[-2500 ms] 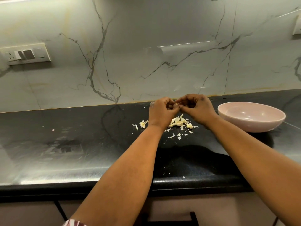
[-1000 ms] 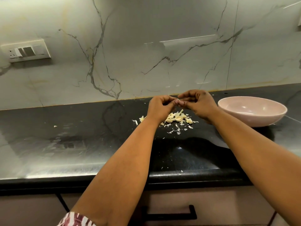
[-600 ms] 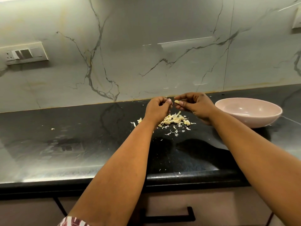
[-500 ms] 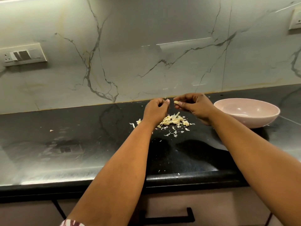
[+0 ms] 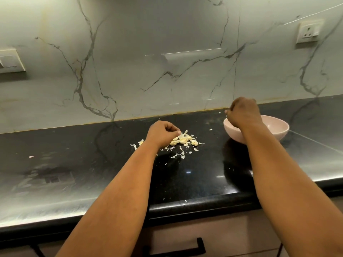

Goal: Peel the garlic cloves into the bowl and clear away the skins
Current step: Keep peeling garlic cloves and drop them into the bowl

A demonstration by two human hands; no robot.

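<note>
Right hand (image 5: 242, 114), fingers curled, has moved from the garlic pile (image 5: 182, 140) to over the bowl (image 5: 278, 129); its contents cannot be told. Left hand (image 5: 162, 133), curled, rests at the pile; likely a peeled clove is being dropped.

Garlic cloves (image 5: 182, 140): small pale yellow heap on the black bench (image 5: 92, 164), mixed with papery skin. Skins (image 5: 179, 154): thin white flakes scattered around and in front of the heap, a few strays farther out toward the bench edge and far left. Bowl (image 5: 278, 129): pale pink, round, upright, well right of the heap; contents not visible.
</note>
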